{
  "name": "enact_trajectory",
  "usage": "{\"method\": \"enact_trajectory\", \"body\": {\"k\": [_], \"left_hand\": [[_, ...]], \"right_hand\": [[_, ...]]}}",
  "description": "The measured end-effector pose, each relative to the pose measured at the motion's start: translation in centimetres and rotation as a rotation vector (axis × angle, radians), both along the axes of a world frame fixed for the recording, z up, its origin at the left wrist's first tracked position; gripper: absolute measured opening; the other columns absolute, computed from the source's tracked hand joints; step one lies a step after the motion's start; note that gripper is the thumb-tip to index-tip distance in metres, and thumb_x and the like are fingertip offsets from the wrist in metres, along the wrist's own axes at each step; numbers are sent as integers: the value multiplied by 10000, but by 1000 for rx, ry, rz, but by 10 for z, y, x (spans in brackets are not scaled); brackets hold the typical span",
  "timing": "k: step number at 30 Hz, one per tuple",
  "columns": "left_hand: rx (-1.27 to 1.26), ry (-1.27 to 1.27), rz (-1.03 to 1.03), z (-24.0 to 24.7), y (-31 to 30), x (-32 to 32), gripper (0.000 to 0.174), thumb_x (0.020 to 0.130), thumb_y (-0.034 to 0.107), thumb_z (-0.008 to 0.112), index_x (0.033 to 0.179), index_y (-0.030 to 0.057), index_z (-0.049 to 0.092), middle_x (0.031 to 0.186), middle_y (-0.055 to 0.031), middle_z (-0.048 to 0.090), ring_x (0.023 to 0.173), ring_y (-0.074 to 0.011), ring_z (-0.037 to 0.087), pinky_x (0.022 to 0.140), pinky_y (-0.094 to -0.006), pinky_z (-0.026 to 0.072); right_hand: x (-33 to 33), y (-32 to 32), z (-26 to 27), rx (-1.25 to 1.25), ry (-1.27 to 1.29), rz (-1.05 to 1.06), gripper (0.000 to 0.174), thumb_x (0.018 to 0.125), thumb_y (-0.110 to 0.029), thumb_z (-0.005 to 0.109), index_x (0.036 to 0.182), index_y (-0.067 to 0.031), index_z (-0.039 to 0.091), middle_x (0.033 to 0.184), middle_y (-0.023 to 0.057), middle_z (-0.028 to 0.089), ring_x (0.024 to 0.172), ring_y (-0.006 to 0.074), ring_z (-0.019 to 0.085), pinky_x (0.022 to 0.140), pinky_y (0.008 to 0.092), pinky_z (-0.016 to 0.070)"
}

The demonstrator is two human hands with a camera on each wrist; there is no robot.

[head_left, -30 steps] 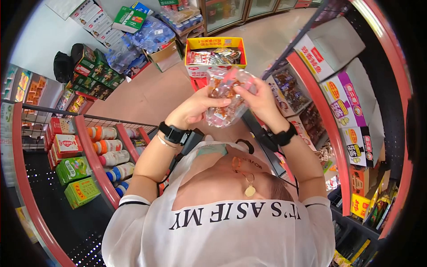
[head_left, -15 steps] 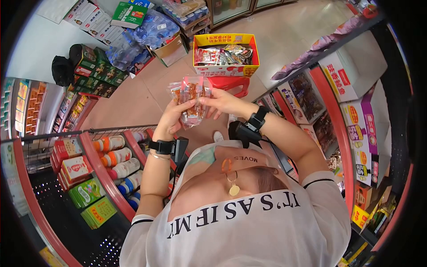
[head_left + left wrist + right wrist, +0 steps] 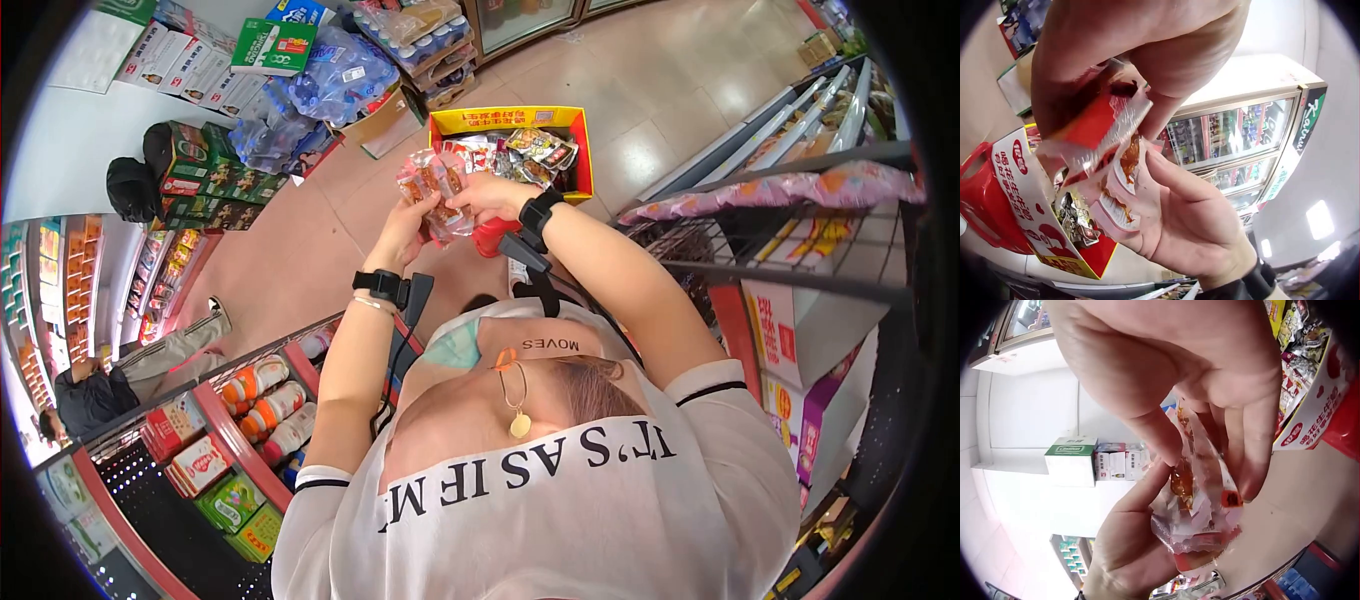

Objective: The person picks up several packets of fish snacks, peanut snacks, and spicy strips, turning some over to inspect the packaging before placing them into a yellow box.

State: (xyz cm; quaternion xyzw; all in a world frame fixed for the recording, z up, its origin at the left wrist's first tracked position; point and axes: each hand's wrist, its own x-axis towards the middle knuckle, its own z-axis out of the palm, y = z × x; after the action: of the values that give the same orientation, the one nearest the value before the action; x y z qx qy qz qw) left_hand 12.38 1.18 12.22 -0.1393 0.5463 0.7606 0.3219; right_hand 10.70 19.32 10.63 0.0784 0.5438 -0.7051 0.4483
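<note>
A small bunch of clear snack packets [image 3: 432, 195] with red printing and brownish food inside is held up in the air between both hands, in front of the chest. Their print is too crumpled to read. The left grip [image 3: 405, 232] pinches the bunch from its own side between thumb and curled fingers; the left wrist view shows a red-and-white packet [image 3: 1110, 156] squeezed there. The right grip [image 3: 495, 195] meets it from the opposite side. Its thumb and fingers [image 3: 1254, 456] close on the clear wrappers [image 3: 1197, 506], touching the left palm [image 3: 1129, 550].

Just beyond the grips sits a yellow carton [image 3: 505, 120] full of mixed packets. Its white side [image 3: 1022, 200] bears red Chinese characters. A red plastic stool [image 3: 490, 235] shows beneath the carton, below the right grip.

Farther out past the left grip lie shrink-wrapped water bottles [image 3: 335, 75] and a green-and-white box [image 3: 272, 45]; its label is too small to read. Glass-door drink coolers [image 3: 1235, 137] stand behind, with a dark side sign [image 3: 1307, 122] in white script that I cannot make out.

Below the left grip, a red shelf holds orange-capped bottles [image 3: 260, 385]. To the right grip's side, a wire rack carries pink bags [image 3: 800, 190].

Nearest the camera, the white shirt [image 3: 560, 470] reads "IT'S AS IF MY", and "MOVES" [image 3: 548, 343] shows above it.
</note>
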Motion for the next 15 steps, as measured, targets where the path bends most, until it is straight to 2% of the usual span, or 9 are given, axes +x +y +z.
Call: {"method": "enact_trajectory", "body": {"k": [3, 5, 7, 8, 11, 12, 14, 15], "left_hand": [[20, -60, -69, -11, 12, -24, 282, 873, 216, 561, 1110, 70, 515, 993, -70, 603, 905, -187, 590, 760, -355, 492], [112, -228, -93, -25, 21, -42, 302, 917, 227, 475, 1171, 63, 479, 1083, -92, 584, 941, -237, 587, 793, -446, 488], [102, -263, -121, -40, 30, -58, 295, 925, 229, 454, 1168, 65, 480, 1090, -95, 583, 945, -244, 587, 807, -462, 480], [92, -290, -144, -48, 35, -66, 289, 932, 230, 434, 1166, 68, 481, 1098, -99, 583, 950, -250, 587, 822, -477, 473], [89, -338, -193, -69, 52, -89, 275, 932, 226, 427, 1145, 62, 488, 1091, -101, 585, 972, -253, 578, 827, -510, 466], [90, -381, -208, -75, 58, -95, 272, 928, 223, 438, 1139, 59, 489, 1090, -101, 584, 977, -251, 576, 828, -516, 465], [43, -387, -226, -86, 69, -105, 270, 916, 205, 463, 1145, 62, 482, 1078, -99, 586, 972, -251, 578, 835, -539, 458], [38, -419, -257, -100, 72, -111, 268, 910, 196, 476, 1146, 69, 484, 1076, -96, 585, 963, -254, 580, 836, -547, 456]], "right_hand": [[-19, 17, -8, 59, 19, -5, 281, 822, -67, 566, 1098, -25, 527, 992, 122, 603, 881, 260, 601, 758, 458, 500], [-25, 26, -10, 83, -9, -59, 272, 822, -62, 564, 1088, -23, 526, 974, 120, 602, 876, 257, 599, 747, 462, 499], [-33, 36, -10, 153, -20, -126, 259, 817, -44, 559, 1071, -17, 514, 937, 120, 596, 870, 252, 594, 712, 465, 500], [-39, 40, -20, 260, -23, -111, 295, 814, -27, 556, 1105, -23, 503, 938, 117, 591, 867, 252, 593, 699, 463, 505], [-46, 50, -47, 194, -73, -279, 350, 799, -16, 569, 1141, -12, 491, 949, 115, 587, 863, 257, 598, 660, 459, 517], [-48, 52, -54, 256, -60, -297, 381, 781, 18, 553, 1156, -4, 484, 982, 120, 588, 876, 271, 599, 650, 462, 519], [-48, 53, -69, 251, -22, -404, 447, 761, 12, 558, 1198, -20, 469, 996, 124, 595, 898, 265, 598, 715, 427, 508], [-48, 56, -129, 452, 197, -360, 464, 750, -44, 586, 1201, -20, 479, 1011, 145, 605, 903, 261, 600, 776, 370, 484]]}}
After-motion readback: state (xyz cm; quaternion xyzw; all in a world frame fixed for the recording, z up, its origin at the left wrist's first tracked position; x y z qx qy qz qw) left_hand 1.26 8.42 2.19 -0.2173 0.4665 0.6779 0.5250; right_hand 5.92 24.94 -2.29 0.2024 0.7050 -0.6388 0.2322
